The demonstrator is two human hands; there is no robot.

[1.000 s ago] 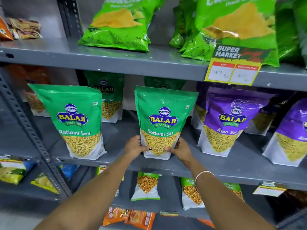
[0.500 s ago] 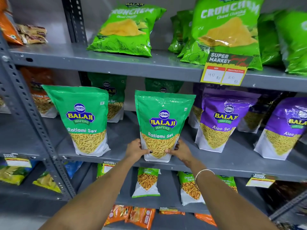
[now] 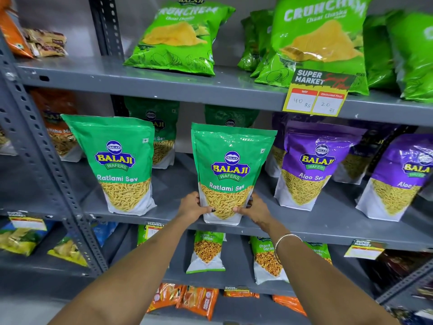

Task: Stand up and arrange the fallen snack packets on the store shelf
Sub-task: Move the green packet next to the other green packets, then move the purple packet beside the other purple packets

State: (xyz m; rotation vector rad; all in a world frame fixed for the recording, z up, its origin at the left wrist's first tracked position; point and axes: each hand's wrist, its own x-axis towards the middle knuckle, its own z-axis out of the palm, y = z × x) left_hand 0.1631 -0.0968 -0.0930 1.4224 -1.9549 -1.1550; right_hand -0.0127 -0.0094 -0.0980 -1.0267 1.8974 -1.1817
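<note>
A green Ratlami Sev packet (image 3: pixel 230 165) stands upright near the front edge of the grey middle shelf (image 3: pixel 328 228). My left hand (image 3: pixel 192 207) grips its lower left side and my right hand (image 3: pixel 254 208) grips its lower right side. A second green Ratlami Sev packet (image 3: pixel 118 160) stands upright to the left. Two purple Aloo Sev packets (image 3: pixel 311 165) (image 3: pixel 403 177) stand to the right. More green packets (image 3: pixel 159 132) stand behind, partly hidden.
Green Crunchem chip bags (image 3: pixel 180 36) lean on the top shelf, above a yellow price tag (image 3: pixel 316 95). Smaller packets (image 3: pixel 207 252) sit on the lower shelf, orange ones (image 3: pixel 199 300) below them. A perforated steel upright (image 3: pixel 46 165) runs down the left side.
Both hands have stayed on the packet's base. The packet has shifted slightly and stands straighter. My view has tilted up a little.
</note>
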